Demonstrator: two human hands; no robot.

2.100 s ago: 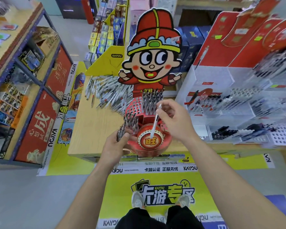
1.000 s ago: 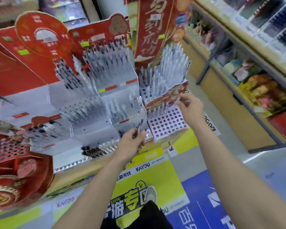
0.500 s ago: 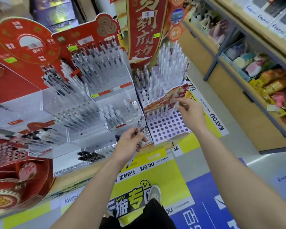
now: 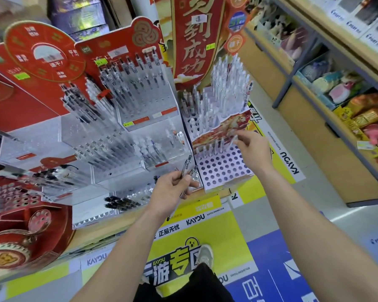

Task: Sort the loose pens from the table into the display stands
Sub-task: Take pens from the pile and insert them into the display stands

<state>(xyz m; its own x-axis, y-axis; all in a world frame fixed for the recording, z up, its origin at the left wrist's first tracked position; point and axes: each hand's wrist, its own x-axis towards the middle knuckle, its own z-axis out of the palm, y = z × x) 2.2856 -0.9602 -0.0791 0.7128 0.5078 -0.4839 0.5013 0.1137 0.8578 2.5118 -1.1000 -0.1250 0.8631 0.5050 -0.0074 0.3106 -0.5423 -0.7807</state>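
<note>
The right hand [image 4: 252, 151] is the working hand. It pinches one clear pen [image 4: 232, 142] between thumb and fingertips at the pen's upper end. The pen's long axis runs from 1 o'clock down to 7 o'clock, steep but not fully upright, with the lower tip over the back row of the perforated stand [image 4: 223, 173]. A short row of standing pens [image 4: 210, 148] occupies that back row at 9 o'clock from the tip. Whether the tip has entered a hole cannot be determined. The free holes lie at 7 to 8 o'clock from the right hand, so this hand is the nearer one to the target. Judged from this layout, the coming move requires the pen to be brought upright and lowered straight into a hole beside the row. The right wrist is extended, palm turned down, with the forearm entering from 5 o'clock. The left hand [image 4: 172, 192] is positioned at 8 o'clock from the right hand, just off the stand's near left corner. It grips a few spare pens [image 4: 187, 167], ends pointing to 1 o'clock.
</note>
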